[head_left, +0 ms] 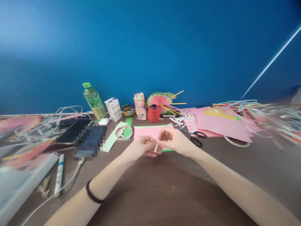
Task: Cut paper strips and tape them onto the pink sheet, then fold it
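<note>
Over the near edge of a pink sheet (143, 131) with green borders, both hands meet at a small white strip (156, 147). It looks like paper or tape; which one I cannot tell. My left hand (142, 147) pinches it between thumb and fingers. The fingertips of my right hand (172, 141) close on its upper end, the other fingers curled. A roll of tape (130, 137) lies left of the pink sheet, partly over pale green paper (110, 142). To the right rest black-handled scissors (197, 139).
Along the blue wall stand a green-capped bottle (94, 100), a white box (113, 110), a small carton (140, 106), a red spool (153, 114) and a watermelon-patterned paper fan (160, 99). Phones (74, 131), cables and a marker (59, 174) lie left; pink papers (218, 122) and white scraps (185, 119) right.
</note>
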Demonstrator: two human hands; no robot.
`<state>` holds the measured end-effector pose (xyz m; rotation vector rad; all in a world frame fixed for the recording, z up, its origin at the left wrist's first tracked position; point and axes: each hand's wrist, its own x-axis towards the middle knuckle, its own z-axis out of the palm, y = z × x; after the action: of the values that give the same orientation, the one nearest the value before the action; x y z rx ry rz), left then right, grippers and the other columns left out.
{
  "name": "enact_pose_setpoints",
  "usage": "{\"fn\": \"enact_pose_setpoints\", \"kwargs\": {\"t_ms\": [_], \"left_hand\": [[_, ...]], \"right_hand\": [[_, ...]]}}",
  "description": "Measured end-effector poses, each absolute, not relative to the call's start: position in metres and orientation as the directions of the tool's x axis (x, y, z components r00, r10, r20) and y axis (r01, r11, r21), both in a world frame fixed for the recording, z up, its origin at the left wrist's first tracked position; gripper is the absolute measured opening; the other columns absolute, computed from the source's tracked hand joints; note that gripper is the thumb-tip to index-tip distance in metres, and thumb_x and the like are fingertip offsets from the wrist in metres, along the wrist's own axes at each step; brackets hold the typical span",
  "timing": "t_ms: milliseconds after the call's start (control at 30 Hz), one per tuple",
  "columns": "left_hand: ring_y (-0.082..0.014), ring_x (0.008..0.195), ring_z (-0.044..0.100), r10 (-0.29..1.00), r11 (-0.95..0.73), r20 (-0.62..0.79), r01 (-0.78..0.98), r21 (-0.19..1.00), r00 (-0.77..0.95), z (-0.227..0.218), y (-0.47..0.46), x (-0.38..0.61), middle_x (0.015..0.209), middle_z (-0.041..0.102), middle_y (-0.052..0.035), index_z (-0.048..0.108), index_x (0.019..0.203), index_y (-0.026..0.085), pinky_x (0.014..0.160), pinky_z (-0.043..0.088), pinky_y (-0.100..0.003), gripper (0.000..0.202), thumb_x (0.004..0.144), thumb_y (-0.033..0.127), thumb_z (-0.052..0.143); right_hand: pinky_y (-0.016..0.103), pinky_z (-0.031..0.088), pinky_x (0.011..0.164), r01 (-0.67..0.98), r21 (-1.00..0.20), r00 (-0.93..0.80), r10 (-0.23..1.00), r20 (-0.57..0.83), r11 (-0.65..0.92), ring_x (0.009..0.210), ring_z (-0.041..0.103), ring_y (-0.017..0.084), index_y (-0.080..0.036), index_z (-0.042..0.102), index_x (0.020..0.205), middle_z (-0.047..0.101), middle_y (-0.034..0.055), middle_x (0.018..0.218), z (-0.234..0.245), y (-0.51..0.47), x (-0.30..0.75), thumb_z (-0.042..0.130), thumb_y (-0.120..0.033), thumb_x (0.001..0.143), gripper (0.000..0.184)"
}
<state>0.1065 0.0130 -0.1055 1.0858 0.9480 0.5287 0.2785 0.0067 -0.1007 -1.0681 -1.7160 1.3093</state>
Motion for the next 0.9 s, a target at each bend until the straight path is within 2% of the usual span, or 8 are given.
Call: {"fn": "enact_pose_setpoints", "kwargs": {"t_ms": [200,533,900], "left_hand": [[-0.0184,0.08,0.065,0.756,0.414,-0.387,0.072,0.907,0.527,-0.107,0.013,0.106,0.088,0.067,-0.0122,0.054,0.082,0.01,0.071,0.052,-0.028,0.023,0.07,0.027,0.064],[-0.0188,0.079,0.065,0.757,0.428,-0.397,0.064,0.901,0.52,-0.1053,0.0143,0.1064,0.087,0.067,-0.0131,0.056,0.083,0.009,0.071,0.052,-0.028,0.021,0.072,0.026,0.06],[-0.0209,0.084,0.065,0.754,0.454,-0.425,0.071,0.888,0.501,-0.1048,0.013,0.1087,0.091,0.067,-0.0133,0.055,0.085,0.009,0.073,0.053,-0.029,0.016,0.07,0.013,0.051]], "right_hand": [[0.025,0.044,0.058,0.213,-0.96,-0.395,0.915,0.085,0.181,0.061,0.058,0.014,-0.016,0.05,0.078,0.06,0.0002,0.066,-0.1003,0.0056,0.2779,0.06,-0.021,0.074,0.012],[0.024,0.039,0.056,0.287,-0.927,-0.385,0.916,0.118,0.24,0.059,0.053,0.012,-0.017,0.051,0.077,0.059,-0.0005,0.063,-0.1003,0.0056,0.2784,0.058,-0.019,0.076,0.008],[0.021,0.038,0.055,0.36,-0.892,-0.369,0.92,0.134,0.274,0.062,0.049,0.01,-0.015,0.052,0.076,0.055,-0.0008,0.069,-0.1005,0.0071,0.2787,0.058,-0.017,0.075,0.006]]}}
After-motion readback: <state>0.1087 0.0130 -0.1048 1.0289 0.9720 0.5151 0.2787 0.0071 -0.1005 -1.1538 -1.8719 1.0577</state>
